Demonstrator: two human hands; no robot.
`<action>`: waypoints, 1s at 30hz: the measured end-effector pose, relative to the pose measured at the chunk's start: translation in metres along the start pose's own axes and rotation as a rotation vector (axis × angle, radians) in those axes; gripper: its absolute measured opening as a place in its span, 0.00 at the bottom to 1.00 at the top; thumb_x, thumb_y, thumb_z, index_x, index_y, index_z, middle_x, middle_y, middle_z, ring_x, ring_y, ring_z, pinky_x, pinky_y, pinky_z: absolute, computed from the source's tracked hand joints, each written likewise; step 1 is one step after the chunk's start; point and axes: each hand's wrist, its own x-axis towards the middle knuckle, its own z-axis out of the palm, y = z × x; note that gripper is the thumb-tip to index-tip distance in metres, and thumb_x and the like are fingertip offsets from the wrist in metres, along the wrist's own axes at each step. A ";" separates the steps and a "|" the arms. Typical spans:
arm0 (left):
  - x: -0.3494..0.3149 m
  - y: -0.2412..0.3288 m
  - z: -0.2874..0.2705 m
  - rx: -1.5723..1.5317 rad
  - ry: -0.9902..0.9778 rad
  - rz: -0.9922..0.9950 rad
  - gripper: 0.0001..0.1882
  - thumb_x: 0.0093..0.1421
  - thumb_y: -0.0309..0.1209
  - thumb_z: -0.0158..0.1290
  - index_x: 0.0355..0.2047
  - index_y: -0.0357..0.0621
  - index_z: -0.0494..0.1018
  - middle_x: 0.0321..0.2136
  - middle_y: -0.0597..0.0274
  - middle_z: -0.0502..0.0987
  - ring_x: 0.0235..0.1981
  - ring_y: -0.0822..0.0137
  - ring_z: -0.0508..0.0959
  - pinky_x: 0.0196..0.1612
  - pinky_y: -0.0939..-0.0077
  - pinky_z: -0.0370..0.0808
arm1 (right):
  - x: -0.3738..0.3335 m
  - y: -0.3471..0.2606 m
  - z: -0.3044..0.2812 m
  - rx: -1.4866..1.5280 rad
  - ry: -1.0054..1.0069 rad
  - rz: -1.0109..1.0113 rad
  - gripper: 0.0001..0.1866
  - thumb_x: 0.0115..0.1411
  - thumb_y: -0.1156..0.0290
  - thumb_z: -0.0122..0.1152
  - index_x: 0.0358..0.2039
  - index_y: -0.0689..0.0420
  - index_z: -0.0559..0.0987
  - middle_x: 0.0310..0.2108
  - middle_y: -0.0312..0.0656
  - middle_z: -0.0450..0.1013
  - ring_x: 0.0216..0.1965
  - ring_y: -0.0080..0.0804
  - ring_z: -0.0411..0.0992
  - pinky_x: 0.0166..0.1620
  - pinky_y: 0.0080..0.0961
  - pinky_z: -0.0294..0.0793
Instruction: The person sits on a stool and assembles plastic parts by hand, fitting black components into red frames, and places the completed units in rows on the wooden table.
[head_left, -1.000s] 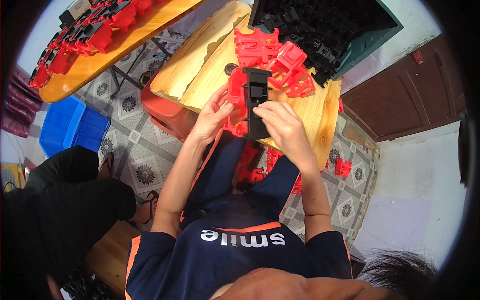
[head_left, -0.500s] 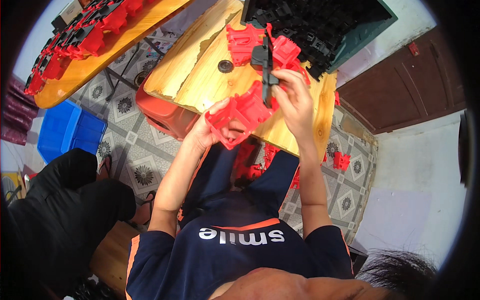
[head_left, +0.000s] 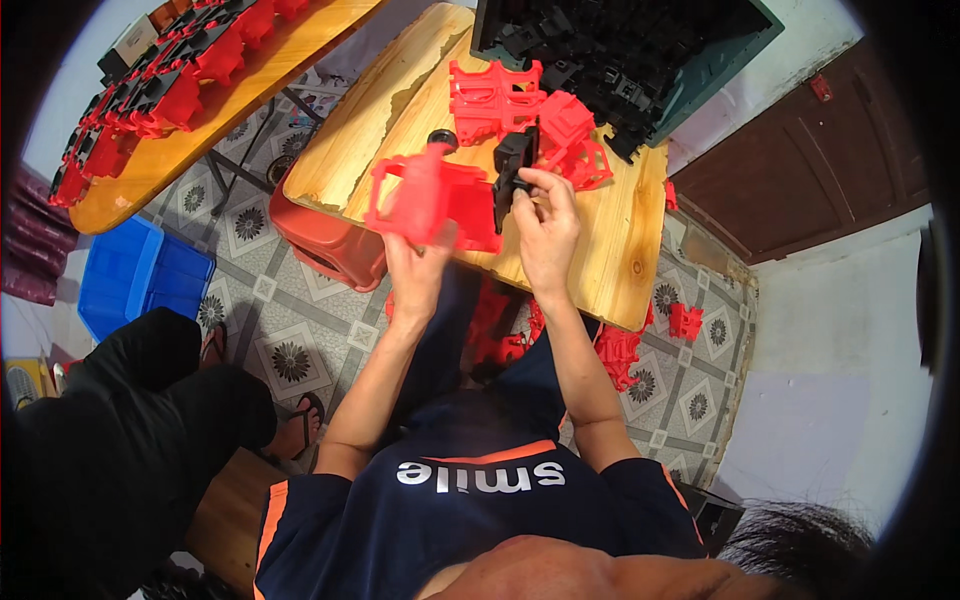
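Note:
My left hand [head_left: 415, 272] grips a red plastic frame [head_left: 420, 195] from below, held above the table's near edge; motion blurs it a little. Between the fingers and thumb of my right hand [head_left: 547, 225] is a black plastic part [head_left: 512, 175], upright and close to the right side of the red frame. Whether the two pieces touch, I cannot tell. More red frames [head_left: 492, 98] lie on the wooden table [head_left: 350, 150] just beyond my hands, with others [head_left: 572, 135] to the right. A small black ring [head_left: 441, 139] rests behind the held frame.
A dark green crate [head_left: 715, 85] full of black parts stands at the table's far right. On the left, another table [head_left: 120, 200] carries rows of red-and-black pieces. A red stool [head_left: 330, 235], a blue bin [head_left: 140, 270] and a seated person's legs [head_left: 190, 420] are nearby. Red frames [head_left: 685, 321] lie on the floor.
The red frame has been turned and moved up and left in my left hand. My right hand has come lower and slightly left, bringing the black part down with it.

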 end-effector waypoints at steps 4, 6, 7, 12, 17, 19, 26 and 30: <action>0.021 0.011 -0.011 -0.489 -0.034 -0.403 0.29 0.67 0.44 0.50 0.63 0.47 0.57 0.53 0.58 0.71 0.51 0.64 0.75 0.52 0.64 0.73 | 0.014 -0.026 -0.032 -0.035 -0.200 -0.298 0.19 0.53 0.85 0.62 0.46 0.62 0.78 0.41 0.42 0.74 0.40 0.32 0.73 0.44 0.26 0.74; 0.027 0.001 -0.023 -0.477 -0.132 -0.492 0.31 0.68 0.52 0.46 0.64 0.49 0.56 0.54 0.58 0.71 0.51 0.64 0.76 0.51 0.63 0.75 | 0.028 -0.043 -0.054 -0.237 -0.439 -0.661 0.20 0.50 0.86 0.62 0.46 0.61 0.78 0.42 0.43 0.74 0.40 0.37 0.73 0.43 0.30 0.75; 0.027 0.003 -0.026 -0.507 -0.200 -0.541 0.33 0.67 0.53 0.47 0.64 0.50 0.55 0.54 0.58 0.70 0.52 0.65 0.75 0.51 0.63 0.75 | 0.029 -0.051 -0.054 -0.231 -0.442 -0.662 0.20 0.50 0.86 0.62 0.46 0.61 0.78 0.42 0.43 0.74 0.40 0.37 0.73 0.43 0.30 0.75; 0.022 0.005 -0.023 -0.458 -0.315 -0.608 0.37 0.64 0.57 0.48 0.65 0.50 0.54 0.55 0.60 0.70 0.54 0.66 0.74 0.53 0.63 0.74 | 0.023 -0.073 -0.059 -0.417 -0.680 -0.805 0.23 0.42 0.84 0.61 0.44 0.60 0.78 0.41 0.43 0.72 0.39 0.41 0.73 0.41 0.33 0.75; 0.020 0.000 -0.019 -0.421 -0.372 -0.586 0.38 0.63 0.60 0.48 0.64 0.52 0.56 0.53 0.57 0.72 0.51 0.65 0.76 0.52 0.63 0.74 | 0.014 -0.081 -0.058 -0.419 -0.706 -0.802 0.24 0.42 0.85 0.63 0.44 0.61 0.78 0.41 0.44 0.73 0.39 0.43 0.73 0.39 0.34 0.75; 0.021 0.002 -0.020 -0.413 -0.408 -0.551 0.38 0.63 0.61 0.47 0.64 0.52 0.57 0.50 0.57 0.74 0.49 0.65 0.76 0.51 0.64 0.74 | 0.013 -0.079 -0.055 -0.427 -0.731 -0.813 0.26 0.40 0.86 0.62 0.44 0.60 0.78 0.41 0.44 0.73 0.39 0.43 0.73 0.38 0.33 0.75; 0.019 0.003 -0.017 -0.418 -0.425 -0.514 0.37 0.63 0.62 0.45 0.63 0.52 0.57 0.49 0.56 0.75 0.47 0.66 0.77 0.48 0.67 0.75 | 0.010 -0.077 -0.054 -0.442 -0.715 -0.804 0.26 0.40 0.85 0.63 0.44 0.60 0.78 0.41 0.43 0.73 0.38 0.42 0.73 0.38 0.34 0.76; 0.020 0.006 -0.017 -0.459 -0.490 -0.500 0.41 0.62 0.63 0.44 0.64 0.49 0.56 0.52 0.55 0.73 0.53 0.63 0.75 0.54 0.63 0.73 | 0.009 -0.080 -0.053 -0.462 -0.721 -0.831 0.22 0.43 0.82 0.62 0.43 0.60 0.77 0.40 0.42 0.72 0.39 0.40 0.73 0.40 0.33 0.76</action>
